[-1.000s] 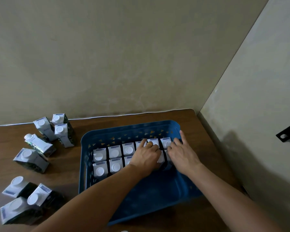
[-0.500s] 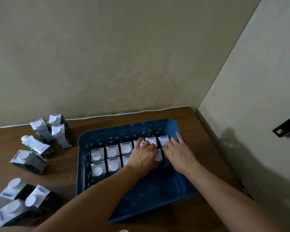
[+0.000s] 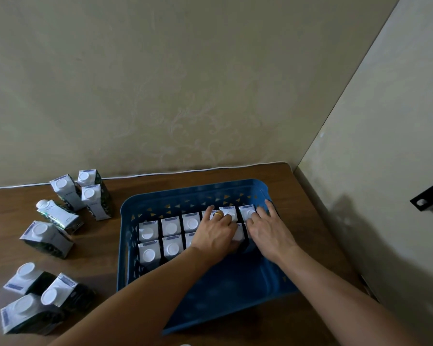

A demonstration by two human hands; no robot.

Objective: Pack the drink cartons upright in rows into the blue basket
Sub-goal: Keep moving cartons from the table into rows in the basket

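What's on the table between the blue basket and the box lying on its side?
Nothing: in the head view, only bare brown table lies between the blue basket and the tipped drink carton.

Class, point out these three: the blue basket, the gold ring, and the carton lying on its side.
blue basket [image 3: 185, 193]: head view, far rim.
gold ring [image 3: 218, 215]: head view, band on finger.
carton lying on its side [image 3: 58, 214]: head view, white side panel.

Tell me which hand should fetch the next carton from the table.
Left. The loose cartons all lie on the table left of the blue basket, on the left hand's side. The right hand rests at the rows' right end and would have to cross over the packed cartons.
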